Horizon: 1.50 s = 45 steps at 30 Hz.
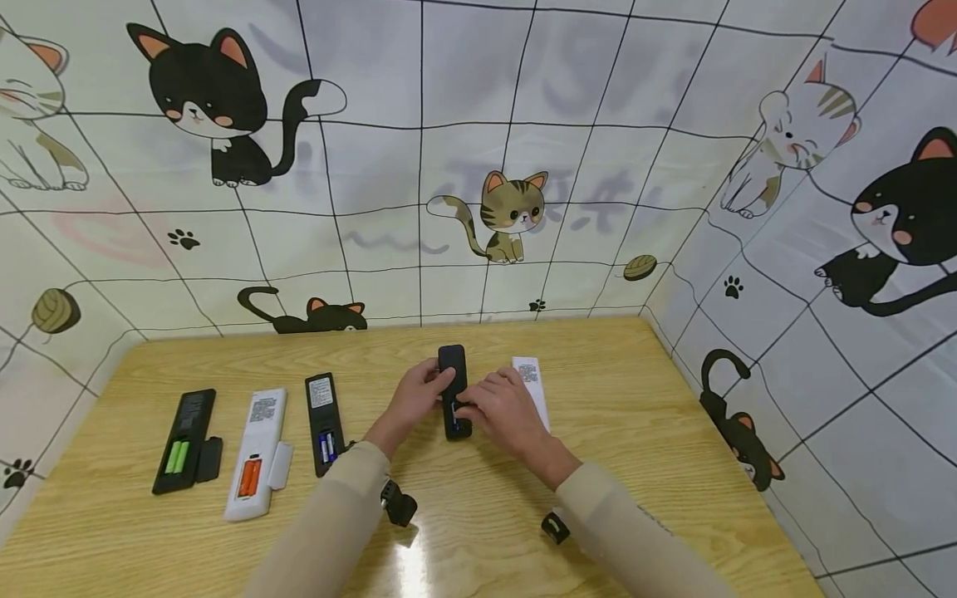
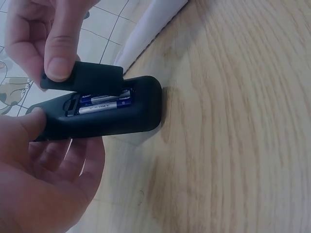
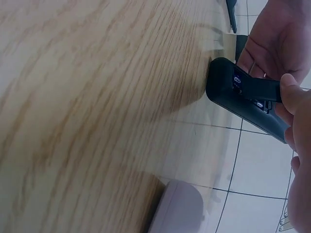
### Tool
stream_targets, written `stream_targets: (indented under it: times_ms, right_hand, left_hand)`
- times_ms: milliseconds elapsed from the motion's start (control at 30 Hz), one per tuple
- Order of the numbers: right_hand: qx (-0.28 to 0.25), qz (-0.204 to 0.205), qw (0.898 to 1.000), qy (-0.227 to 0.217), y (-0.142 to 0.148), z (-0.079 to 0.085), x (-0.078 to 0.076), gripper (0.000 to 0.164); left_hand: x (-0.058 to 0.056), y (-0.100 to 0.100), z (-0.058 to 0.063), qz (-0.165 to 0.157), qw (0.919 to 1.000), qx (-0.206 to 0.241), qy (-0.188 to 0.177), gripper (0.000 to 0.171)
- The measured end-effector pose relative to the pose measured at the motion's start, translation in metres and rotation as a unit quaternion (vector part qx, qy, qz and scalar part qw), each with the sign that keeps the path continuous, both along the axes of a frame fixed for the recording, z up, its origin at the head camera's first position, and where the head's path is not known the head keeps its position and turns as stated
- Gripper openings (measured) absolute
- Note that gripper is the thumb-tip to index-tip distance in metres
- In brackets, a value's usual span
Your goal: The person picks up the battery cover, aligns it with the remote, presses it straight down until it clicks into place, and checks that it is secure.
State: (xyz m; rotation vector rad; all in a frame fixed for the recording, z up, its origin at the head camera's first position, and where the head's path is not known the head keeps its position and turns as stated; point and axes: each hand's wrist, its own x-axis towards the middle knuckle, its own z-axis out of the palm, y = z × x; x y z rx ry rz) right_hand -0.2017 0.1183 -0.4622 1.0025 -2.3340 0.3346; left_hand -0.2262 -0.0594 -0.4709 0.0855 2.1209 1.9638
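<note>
My left hand (image 1: 414,399) grips a black remote control (image 1: 452,362) by its sides, with its back turned up and its battery bay uncovered. Two blue-and-silver batteries (image 2: 104,107) lie side by side in that bay, as the left wrist view shows. Between thumb and fingers, my right hand (image 1: 508,411) pinches the black battery cover (image 2: 97,78). The cover sits tilted over the bay and hides part of the batteries. In the right wrist view the cover (image 3: 262,90) overlaps the remote's back. Just beyond the right hand lies a white remote (image 1: 530,380), partly hidden by it.
Left on the wooden table (image 1: 635,399) lie a black remote (image 1: 191,415) with green batteries, a white remote (image 1: 262,436) with orange batteries and a dark remote (image 1: 323,419) with blue batteries. Loose covers rest beside the first two. A cat-print sheet (image 1: 374,166) surrounds the table.
</note>
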Motion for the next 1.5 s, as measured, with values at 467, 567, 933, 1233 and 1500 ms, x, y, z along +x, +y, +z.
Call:
stream_targets:
  times_ms: [467,567,933,1233,1500]
  right_hand:
    - [-0.003,0.011,0.999,-0.032,-0.001,-0.008,-0.003,0.018]
    - [-0.008,0.011,0.999,-0.038,-0.002,-0.008,-0.004,0.019]
    - [-0.008,0.001,0.998,-0.061,-0.002,-0.010,-0.004,0.018]
    - [-0.005,0.004,0.997,-0.071,-0.003,-0.008,-0.003,0.017]
    - [0.009,-0.007,0.998,-0.056,-0.003,-0.009,-0.005,0.017]
  left_hand:
    - [0.001,0.000,-0.002,-0.019,0.9994,-0.006,0.029,0.034]
    - [0.001,0.000,-0.002,-0.018,0.9993,-0.010,0.033,0.032]
    - [0.001,0.000,-0.003,-0.020,0.9991,-0.012,0.036,0.032]
    - [0.012,-0.003,0.026,-0.046,0.9984,-0.024,0.024,0.037]
    - [0.001,-0.002,0.002,-0.031,0.9990,-0.024,0.022,0.038]
